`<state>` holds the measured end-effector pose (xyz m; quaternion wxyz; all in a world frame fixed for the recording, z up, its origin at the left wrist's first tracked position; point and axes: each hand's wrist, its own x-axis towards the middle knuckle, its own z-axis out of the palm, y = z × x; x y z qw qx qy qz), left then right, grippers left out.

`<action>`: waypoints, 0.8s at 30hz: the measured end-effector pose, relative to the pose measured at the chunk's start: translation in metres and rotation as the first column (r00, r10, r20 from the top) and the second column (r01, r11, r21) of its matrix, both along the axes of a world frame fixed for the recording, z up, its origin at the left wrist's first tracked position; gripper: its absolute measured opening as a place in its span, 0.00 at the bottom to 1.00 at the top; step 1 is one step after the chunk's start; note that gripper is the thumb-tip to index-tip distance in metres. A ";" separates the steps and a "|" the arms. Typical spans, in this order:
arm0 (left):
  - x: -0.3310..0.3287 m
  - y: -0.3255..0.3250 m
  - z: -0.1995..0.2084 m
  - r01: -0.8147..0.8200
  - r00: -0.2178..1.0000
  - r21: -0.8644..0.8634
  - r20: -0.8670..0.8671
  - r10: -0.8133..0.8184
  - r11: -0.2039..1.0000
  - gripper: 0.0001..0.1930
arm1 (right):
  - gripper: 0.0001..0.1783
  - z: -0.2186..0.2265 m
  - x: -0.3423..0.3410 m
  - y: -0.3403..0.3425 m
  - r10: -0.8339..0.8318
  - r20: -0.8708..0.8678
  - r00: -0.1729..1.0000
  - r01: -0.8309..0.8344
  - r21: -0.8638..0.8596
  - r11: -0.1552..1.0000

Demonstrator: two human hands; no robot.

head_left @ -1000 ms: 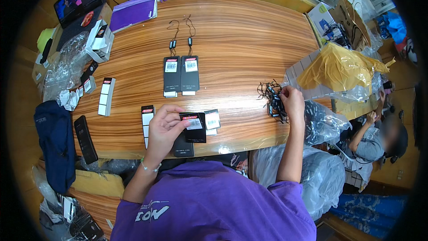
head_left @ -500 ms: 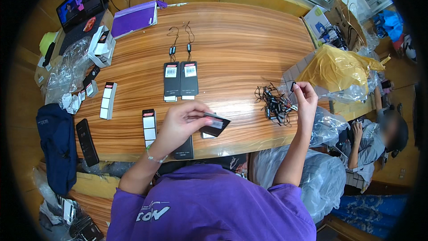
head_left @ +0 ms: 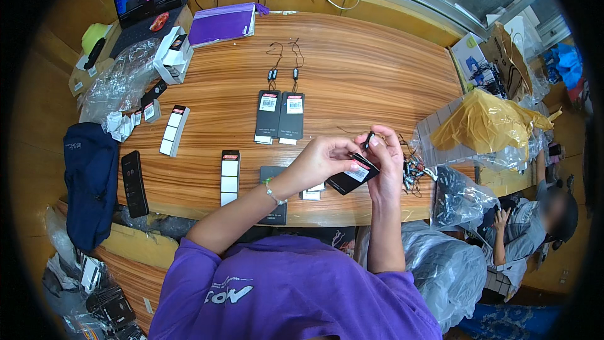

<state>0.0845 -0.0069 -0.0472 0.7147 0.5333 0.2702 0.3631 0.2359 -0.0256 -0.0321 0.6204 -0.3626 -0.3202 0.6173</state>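
Note:
My left hand (head_left: 327,158) pinches a black hang tag (head_left: 343,184) bearing a white label, held tilted above the table's near edge. Close against it, my right hand (head_left: 386,162) grips a black string fastener (head_left: 369,139) between thumb and fingers at the tag's upper end. Whether the string passes through the tag, I cannot tell. Partly hidden behind my right hand lies a tangled pile of black string fasteners (head_left: 414,175). Two black tags (head_left: 268,123) with strings attached lie side by side further back. Under my left wrist is a stack of black tags (head_left: 274,215), beside small white-labelled cards (head_left: 313,194).
Strips of white labels (head_left: 230,179) lie left of my forearm, near a black phone (head_left: 134,182) and a navy cloth item (head_left: 91,182). A purple notebook (head_left: 221,26) sits at the back. Yellow plastic (head_left: 481,123) covers a box at right, where another person (head_left: 525,233) sits.
My right hand has come left from the pile with a string fastener, and my left hand has carried the tag right to meet it. The whole view has shifted slightly.

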 end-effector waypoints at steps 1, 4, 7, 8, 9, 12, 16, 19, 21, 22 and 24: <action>-0.002 0.000 -0.002 -0.011 1.000 0.014 0.012 0.011 1.000 0.08 | 0.11 -0.001 -0.001 0.001 0.018 -0.009 1.000 -0.018 -0.012 1.000; -0.008 -0.002 0.002 -0.008 0.999 0.012 -0.038 0.009 1.000 0.08 | 0.09 -0.005 -0.006 0.007 0.040 -0.058 0.998 -0.038 0.042 0.998; -0.011 -0.005 0.002 0.001 0.994 0.033 -0.110 0.003 0.999 0.09 | 0.06 -0.002 0.001 0.019 -0.023 -0.128 0.992 0.034 0.081 0.996; -0.012 -0.007 0.002 0.002 0.991 0.048 -0.132 0.004 0.999 0.10 | 0.06 0.001 0.002 0.024 -0.067 -0.169 0.983 0.083 0.091 0.992; -0.013 -0.009 0.004 -0.005 0.989 0.042 -0.148 0.011 0.999 0.10 | 0.06 0.003 0.007 0.030 -0.117 -0.181 0.976 0.135 0.089 0.987; -0.016 -0.013 0.002 -0.040 0.986 0.066 -0.157 0.050 0.997 0.10 | 0.08 0.013 0.021 0.043 -0.176 -0.222 0.959 0.199 0.089 0.976; -0.021 -0.015 -0.002 -0.152 0.976 0.066 -0.145 0.160 0.986 0.10 | 0.11 0.025 0.029 0.048 -0.007 -0.550 0.835 0.009 0.001 1.000; -0.030 -0.007 0.007 -0.254 0.963 0.016 -0.086 0.255 0.967 0.11 | 0.11 0.035 0.021 0.040 -0.049 -0.574 0.817 0.045 -0.021 0.999; -0.035 -0.001 0.011 -0.377 0.918 0.156 -0.064 0.390 0.913 0.10 | 0.09 0.026 0.023 0.038 0.074 -0.482 0.873 -0.014 0.127 0.992; -0.038 0.000 0.013 -0.430 0.894 0.223 -0.032 0.447 0.875 0.10 | 0.08 0.024 0.023 0.036 0.130 -0.427 0.895 -0.048 0.199 0.979; -0.041 0.002 0.019 -0.476 0.861 0.254 -0.060 0.505 0.842 0.10 | 0.05 0.022 0.012 0.030 -0.013 -0.239 0.971 0.051 0.151 0.987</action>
